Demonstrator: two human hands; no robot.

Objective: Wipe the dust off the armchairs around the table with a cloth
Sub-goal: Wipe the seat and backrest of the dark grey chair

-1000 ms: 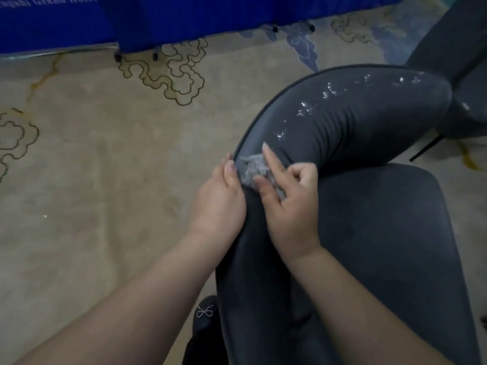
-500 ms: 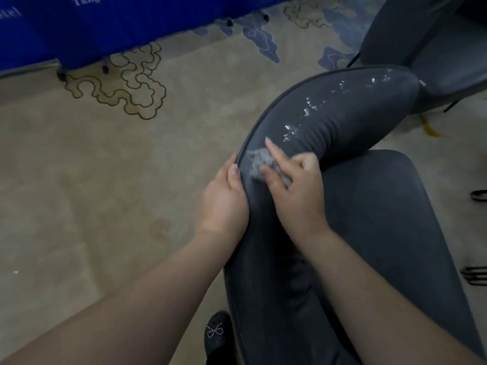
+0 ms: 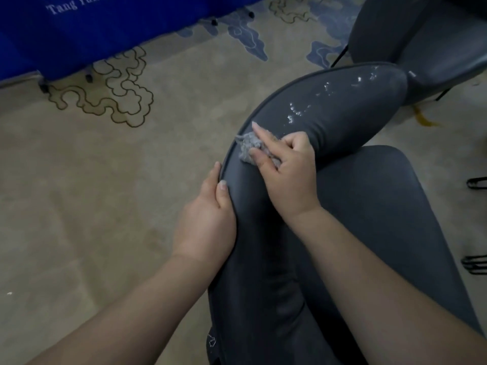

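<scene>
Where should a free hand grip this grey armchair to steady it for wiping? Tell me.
Grip the armchair's curved top edge, from the outer, carpet side, as the left hand does: the piped rim gives fingers a ridge, leaving the padded face free for the right hand's cloth.

Your left hand [image 3: 208, 222] grips the armchair backrest [image 3: 329, 111] edge, thumb on top. Your right hand [image 3: 287, 175] presses a crumpled cloth [image 3: 247, 147] onto that backrest, index finger straight.
</scene>
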